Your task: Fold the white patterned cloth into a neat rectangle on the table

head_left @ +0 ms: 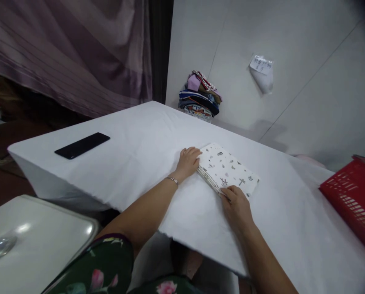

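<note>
Folded printed cloth [230,168] sits right of your left hand [187,161], touching it, can't tell if gripped; your right hand [237,205] pinches its near edge.

Looked like a home rm: mauve curtain [78,45] hung nr a white-clothed table [133,143], folded fabrics [199,98] were stacked beyond, red basket [350,196] nearby.
</note>
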A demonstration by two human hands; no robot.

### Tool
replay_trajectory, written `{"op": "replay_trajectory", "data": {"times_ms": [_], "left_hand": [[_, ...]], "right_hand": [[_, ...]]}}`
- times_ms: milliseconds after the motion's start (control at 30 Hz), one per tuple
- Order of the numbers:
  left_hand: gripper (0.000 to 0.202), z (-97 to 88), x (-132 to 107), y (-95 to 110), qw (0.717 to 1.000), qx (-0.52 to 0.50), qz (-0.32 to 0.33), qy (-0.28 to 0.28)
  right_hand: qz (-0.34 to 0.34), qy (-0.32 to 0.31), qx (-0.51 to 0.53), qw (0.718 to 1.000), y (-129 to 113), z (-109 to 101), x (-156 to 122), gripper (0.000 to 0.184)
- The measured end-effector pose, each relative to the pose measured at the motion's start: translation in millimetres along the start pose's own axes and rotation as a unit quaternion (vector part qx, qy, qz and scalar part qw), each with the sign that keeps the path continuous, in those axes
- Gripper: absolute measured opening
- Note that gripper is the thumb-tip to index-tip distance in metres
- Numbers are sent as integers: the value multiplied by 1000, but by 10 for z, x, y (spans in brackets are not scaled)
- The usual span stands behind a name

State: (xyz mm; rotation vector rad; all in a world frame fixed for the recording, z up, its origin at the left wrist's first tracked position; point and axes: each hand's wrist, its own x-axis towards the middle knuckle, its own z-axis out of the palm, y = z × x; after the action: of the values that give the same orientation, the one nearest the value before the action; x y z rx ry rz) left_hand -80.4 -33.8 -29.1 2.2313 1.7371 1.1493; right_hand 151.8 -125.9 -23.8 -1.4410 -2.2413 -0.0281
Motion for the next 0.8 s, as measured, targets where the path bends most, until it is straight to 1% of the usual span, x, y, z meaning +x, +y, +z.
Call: {"op": "replay_trajectory", "data": {"times_ms": [67, 100, 167, 200, 367, 533, 600, 667, 733, 800], "left_hand": [[29, 30, -27, 48, 998, -3, 46, -35], [27, 47, -35, 55, 997, -5, 53, -56], [23, 79, -41, 45, 995, -6, 38, -91], [23, 89, -41, 35, 995, -5, 25, -99], [27, 93, -15, 1, 995, -30, -13, -93], [29, 136, 29, -68, 990, -109, -58, -63], [25, 164, 39, -101, 990, -120, -59, -42], [22, 181, 43, -119, 991, -117, -63, -19], [22, 181, 44, -127, 990, -108, -90, 2], [25, 171, 46, -137, 986, -100, -133, 18]], "right_hand": [[-3, -3, 0, 1000, -1, -4, 3, 26], [-3, -6, 0, 1000, -2, -6, 5, 27], [-1, -14, 0, 1000, -7, -13, 11, 27], [-1, -17, 1, 1000, -10, -18, 14, 27], [0, -21, 15, 1000, 4, -28, 21, 26], [24, -25, 113, 993, 86, -30, 11, 27], [41, -6, 159, 986, 127, -44, 6, 29], [65, 43, 181, 980, 188, -63, 1, 31], [97, 104, 179, 974, 283, -73, -5, 30], [135, 145, 171, 965, 412, -70, -12, 27]]}}
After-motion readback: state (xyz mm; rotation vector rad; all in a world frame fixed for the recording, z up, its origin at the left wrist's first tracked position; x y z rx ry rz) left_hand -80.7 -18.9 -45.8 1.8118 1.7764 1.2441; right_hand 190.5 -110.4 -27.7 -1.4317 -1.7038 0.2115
